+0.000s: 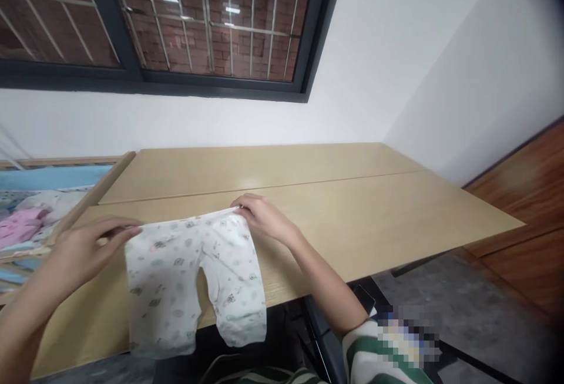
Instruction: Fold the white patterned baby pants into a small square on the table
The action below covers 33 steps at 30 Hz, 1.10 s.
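A small pair of white baby pants (165, 278) with a faint scattered print is stretched out by its waistband. My left hand (94, 249) pinches the waistband's left corner, and my right hand (264, 216) pinches the right corner. The two legs hang toward me, their cuffs past the front edge of the wooden table (335, 219). Between the legs a gap shows the tabletop and the dark area below. Both hands are closed at the fingertips, just above the table.
At the left stands a wooden crib (110, 178) with blue bedding and a pink cloth (22, 226) in it. Behind the table are a white wall and a barred window (211, 26). A brown wooden panel (524, 196) is at the right, above grey floor.
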Each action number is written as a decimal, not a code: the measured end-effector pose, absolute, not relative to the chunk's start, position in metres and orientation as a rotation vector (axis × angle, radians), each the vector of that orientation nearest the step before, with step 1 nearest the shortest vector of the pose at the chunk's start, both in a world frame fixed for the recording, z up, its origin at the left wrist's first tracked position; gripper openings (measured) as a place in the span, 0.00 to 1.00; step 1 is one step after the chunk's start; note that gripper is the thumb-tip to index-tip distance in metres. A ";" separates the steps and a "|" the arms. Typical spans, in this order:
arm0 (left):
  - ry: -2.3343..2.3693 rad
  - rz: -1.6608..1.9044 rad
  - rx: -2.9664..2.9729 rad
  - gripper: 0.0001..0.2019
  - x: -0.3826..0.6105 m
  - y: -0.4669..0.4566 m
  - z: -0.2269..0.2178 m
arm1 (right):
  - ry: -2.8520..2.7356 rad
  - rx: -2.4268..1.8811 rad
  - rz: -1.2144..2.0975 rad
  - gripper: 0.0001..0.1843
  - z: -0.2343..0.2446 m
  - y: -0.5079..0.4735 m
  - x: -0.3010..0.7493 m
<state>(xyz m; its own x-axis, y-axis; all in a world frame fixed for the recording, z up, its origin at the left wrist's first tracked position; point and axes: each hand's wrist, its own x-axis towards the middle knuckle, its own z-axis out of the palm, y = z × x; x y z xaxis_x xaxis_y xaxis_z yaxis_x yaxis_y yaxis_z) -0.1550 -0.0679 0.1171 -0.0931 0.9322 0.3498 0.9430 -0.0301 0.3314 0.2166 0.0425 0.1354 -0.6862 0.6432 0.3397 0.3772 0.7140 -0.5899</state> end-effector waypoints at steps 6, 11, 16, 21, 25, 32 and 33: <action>-2.315 -0.892 -2.404 0.20 -0.135 0.029 0.062 | -2.384 -1.002 0.672 0.09 0.062 0.127 0.206; -2.496 -0.728 -2.232 0.18 -0.118 0.080 0.027 | -2.287 -1.216 0.738 0.08 0.018 0.184 0.191; -2.547 -0.678 -2.135 0.18 -0.107 0.119 0.010 | -2.165 -1.375 0.757 0.07 -0.008 0.222 0.184; -2.572 -0.643 -2.082 0.16 -0.099 0.134 0.006 | -2.051 -1.455 0.832 0.07 -0.025 0.239 0.183; -2.537 -0.650 -2.081 0.16 -0.087 0.125 0.015 | -1.933 -1.457 0.954 0.04 -0.032 0.244 0.186; -2.267 -0.716 -2.403 0.15 -0.001 0.049 0.049 | -1.789 -1.355 1.224 0.04 -0.028 0.249 0.201; -2.227 -0.687 -2.535 0.16 0.017 0.029 0.053 | -1.780 -1.339 1.253 0.04 -0.027 0.250 0.202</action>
<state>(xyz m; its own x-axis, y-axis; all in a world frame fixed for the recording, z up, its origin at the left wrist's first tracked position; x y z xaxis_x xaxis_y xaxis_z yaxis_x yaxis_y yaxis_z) 0.0169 0.0295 0.0527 0.1046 0.9900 0.0946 0.8713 -0.1371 0.4712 0.2022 0.2498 -0.0271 -0.3302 0.9400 -0.0857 0.3979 0.0563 -0.9157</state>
